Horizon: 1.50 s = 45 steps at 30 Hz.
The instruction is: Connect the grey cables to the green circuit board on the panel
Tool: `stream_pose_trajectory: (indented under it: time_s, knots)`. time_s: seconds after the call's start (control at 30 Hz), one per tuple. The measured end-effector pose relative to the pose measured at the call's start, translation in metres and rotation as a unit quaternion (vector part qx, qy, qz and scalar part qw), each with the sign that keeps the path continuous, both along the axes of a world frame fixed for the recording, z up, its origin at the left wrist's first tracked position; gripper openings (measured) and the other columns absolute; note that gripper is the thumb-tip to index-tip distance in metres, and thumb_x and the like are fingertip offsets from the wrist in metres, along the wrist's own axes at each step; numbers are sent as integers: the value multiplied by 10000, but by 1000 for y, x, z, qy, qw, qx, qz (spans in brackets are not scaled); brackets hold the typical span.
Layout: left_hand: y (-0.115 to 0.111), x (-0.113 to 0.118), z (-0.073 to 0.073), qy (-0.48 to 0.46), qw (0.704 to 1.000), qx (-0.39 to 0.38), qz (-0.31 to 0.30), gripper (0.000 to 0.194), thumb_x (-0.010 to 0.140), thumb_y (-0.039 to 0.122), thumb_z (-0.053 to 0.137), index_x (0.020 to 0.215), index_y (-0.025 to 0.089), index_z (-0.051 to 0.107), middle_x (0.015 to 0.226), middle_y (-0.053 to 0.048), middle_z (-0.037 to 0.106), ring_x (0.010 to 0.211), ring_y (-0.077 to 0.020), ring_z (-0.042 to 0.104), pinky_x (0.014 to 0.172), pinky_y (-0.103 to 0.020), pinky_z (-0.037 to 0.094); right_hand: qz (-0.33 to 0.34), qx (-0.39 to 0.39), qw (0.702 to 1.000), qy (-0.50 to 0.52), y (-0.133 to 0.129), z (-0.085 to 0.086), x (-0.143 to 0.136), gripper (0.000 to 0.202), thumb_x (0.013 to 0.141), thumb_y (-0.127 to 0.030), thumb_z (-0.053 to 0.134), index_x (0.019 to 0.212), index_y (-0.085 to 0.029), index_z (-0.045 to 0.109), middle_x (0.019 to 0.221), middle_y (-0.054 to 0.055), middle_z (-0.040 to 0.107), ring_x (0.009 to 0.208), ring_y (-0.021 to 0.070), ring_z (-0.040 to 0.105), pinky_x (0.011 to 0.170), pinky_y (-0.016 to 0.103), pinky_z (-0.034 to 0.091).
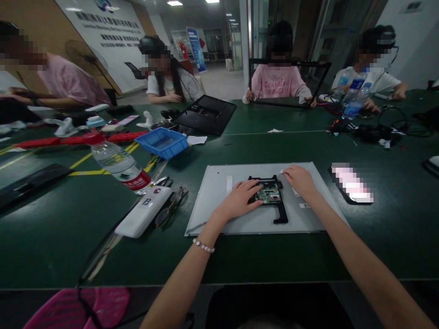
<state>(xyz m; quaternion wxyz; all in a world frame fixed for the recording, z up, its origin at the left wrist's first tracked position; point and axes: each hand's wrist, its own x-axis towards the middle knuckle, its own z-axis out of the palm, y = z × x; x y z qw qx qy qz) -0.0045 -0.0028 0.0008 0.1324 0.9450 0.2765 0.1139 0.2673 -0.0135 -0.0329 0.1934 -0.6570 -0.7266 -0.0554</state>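
On the table lies a flat pale-grey panel (212, 196), perhaps the back of a display. A green circuit board (270, 195) in a black bracket (283, 214) rests on the panel's middle. My left hand (240, 198) lies over the left part of the board with its fingers spread flat, hiding some of it. To the right of the board, my right hand (300, 180) is closed in a pinch above the panel. A tiny white bit shows at its fingertips, too small to name.
Left of the panel are eyeglasses (171, 208), a white power bank (144, 212), a tilted water bottle (120, 164) and a blue bin (163, 142). A lit phone (353, 183) lies at right. Across the table, one person holds a black frame (290, 61); several others sit nearby.
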Motion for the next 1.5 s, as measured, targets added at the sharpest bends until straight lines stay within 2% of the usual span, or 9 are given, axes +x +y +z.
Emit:
stream_pose_trajectory:
  time_s: [0.17,0.3,0.4,0.57,0.73,0.87,1.07,1.23,1.5]
  knots:
    - [0,0,2,17,1000,17,-7,503,932,481,433,1374,242,420,1477,-69,357,1348,-252,330,1108,-444,234,14,45,995,92,2,-9,0,225,901,-207,456,926,-181,679,947,75,700,874,211,632,799,316,456]
    - [1,-1,1,25,999,26,-9,505,933,475,439,1380,241,407,1476,-68,357,1345,-252,334,1105,-438,246,25,65,986,152,4,-14,1,203,883,-216,481,900,-179,679,912,70,710,805,201,645,764,314,479]
    - [2,-1,1,24,999,26,-11,504,935,474,436,1382,242,404,1475,-66,359,1346,-251,332,1107,-437,250,35,79,981,173,6,-16,1,198,872,-214,488,918,-183,678,918,70,714,796,204,655,754,320,491]
    - [2,0,0,23,999,28,-13,513,934,484,432,1378,227,414,1471,-76,363,1338,-251,345,1106,-423,265,67,112,978,160,10,-14,-5,221,877,-199,483,979,-182,678,978,72,717,895,225,659,831,349,486]
    - [3,1,-3,24,999,31,-10,513,932,489,433,1370,221,424,1471,-84,361,1336,-253,347,1108,-433,261,99,98,981,136,13,-10,-17,210,877,-203,500,968,-183,688,967,78,719,909,233,659,850,356,488]
    - [4,1,-2,22,999,31,-13,508,935,479,431,1370,216,422,1469,-91,362,1339,-254,344,1107,-439,264,115,87,976,163,15,-7,-26,200,859,-177,514,952,-197,690,995,64,714,946,220,645,886,352,479]
    - [4,0,-2,17,999,30,-17,494,930,457,450,1365,225,424,1467,-86,365,1337,-255,348,1105,-450,267,104,52,975,187,14,-5,-38,186,814,-130,531,876,-194,694,960,56,710,933,208,633,883,342,475]
    - [4,0,-4,17,999,31,-17,512,929,460,451,1383,228,403,1467,-86,365,1334,-256,352,1101,-449,276,90,26,980,174,13,-8,-39,212,807,-107,508,884,-178,693,939,72,709,907,211,630,877,346,470]
    - [2,1,-1,27,999,34,-10,509,937,469,434,1381,222,403,1473,-84,356,1341,-246,341,1111,-427,262,107,45,973,202,9,-9,-39,265,822,-114,467,953,-172,691,988,79,703,933,206,626,906,348,462]
